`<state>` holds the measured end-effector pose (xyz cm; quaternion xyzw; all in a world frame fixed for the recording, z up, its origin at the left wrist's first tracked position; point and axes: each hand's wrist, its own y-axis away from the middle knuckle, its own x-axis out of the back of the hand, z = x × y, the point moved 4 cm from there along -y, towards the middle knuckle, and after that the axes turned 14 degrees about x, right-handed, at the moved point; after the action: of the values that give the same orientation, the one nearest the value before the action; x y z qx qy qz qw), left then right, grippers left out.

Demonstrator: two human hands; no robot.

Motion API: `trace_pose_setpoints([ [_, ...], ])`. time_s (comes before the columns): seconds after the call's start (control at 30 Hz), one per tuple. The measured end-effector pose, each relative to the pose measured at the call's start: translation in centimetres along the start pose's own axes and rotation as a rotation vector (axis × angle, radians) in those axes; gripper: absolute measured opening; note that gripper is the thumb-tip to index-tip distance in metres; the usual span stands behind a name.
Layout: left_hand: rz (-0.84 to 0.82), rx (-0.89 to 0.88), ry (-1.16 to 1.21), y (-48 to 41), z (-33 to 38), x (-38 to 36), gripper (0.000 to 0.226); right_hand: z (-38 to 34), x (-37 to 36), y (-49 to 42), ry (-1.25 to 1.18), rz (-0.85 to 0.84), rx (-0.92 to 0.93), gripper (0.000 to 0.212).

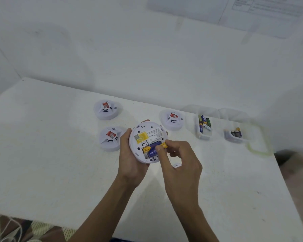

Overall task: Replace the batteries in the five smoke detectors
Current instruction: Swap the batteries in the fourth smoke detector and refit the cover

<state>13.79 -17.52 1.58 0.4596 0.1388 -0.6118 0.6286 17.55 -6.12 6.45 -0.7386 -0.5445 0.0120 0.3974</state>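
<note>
My left hand (129, 154) grips a round white smoke detector (145, 135) by its left edge, back side up, with a yellow sticker and an uncovered battery bay showing. My right hand (178, 154) pinches a blue and yellow battery (155, 148) that lies in that bay, index finger pressing on it. Three more white detectors with red labels rest on the table: one at the back left (106, 109), one beside my left hand (110, 137), one behind the held detector (172, 119). A small white piece (176, 165), perhaps the bay cover, lies under my right hand.
Two clear plastic boxes sit at the right: one (203, 127) holds several batteries, the other (234, 134) holds several more. A wall rises right behind the white table (51, 145). The table's right edge drops off near a green-rimmed lid (259, 149).
</note>
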Motion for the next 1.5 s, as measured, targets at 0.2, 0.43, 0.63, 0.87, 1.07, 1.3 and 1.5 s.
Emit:
trace_pose_setpoints([
  [0.2, 0.005, -0.024, -0.020, 0.1, -0.1, -0.1, 0.048, -0.1, -0.4, 0.5, 0.067, 0.003, -0.008, 0.030],
  [0.43, -0.034, -0.010, 0.054, 0.0, 0.2, -0.4, 0.050, -0.4, -0.8, 0.7, 0.049, 0.011, 0.018, 0.032],
  [0.63, -0.018, -0.009, 0.128, 0.3, 0.5, -0.9, 0.069, -1.0, -0.9, 0.6, 0.039, 0.034, 0.104, 0.041],
  [0.87, -0.022, -0.029, 0.152, 0.4, 0.7, -0.9, 0.068, -0.9, -1.3, 0.8, 0.135, 0.010, 0.199, 0.032],
  [1.07, -0.062, -0.001, 0.122, -0.2, 0.7, -0.5, 0.056, -0.5, -1.3, 0.5, 0.098, 0.000, 0.187, 0.033],
  [1.3, -0.164, 0.018, 0.092, -0.6, 0.3, 0.6, 0.050, 2.4, 1.2, 0.1, -0.043, -0.100, 0.109, 0.021],
  [1.5, -0.220, 0.038, 0.111, -0.7, 0.3, 0.6, 0.047, 9.8, 1.4, 1.9, 0.303, -0.412, -0.321, 0.036],
])
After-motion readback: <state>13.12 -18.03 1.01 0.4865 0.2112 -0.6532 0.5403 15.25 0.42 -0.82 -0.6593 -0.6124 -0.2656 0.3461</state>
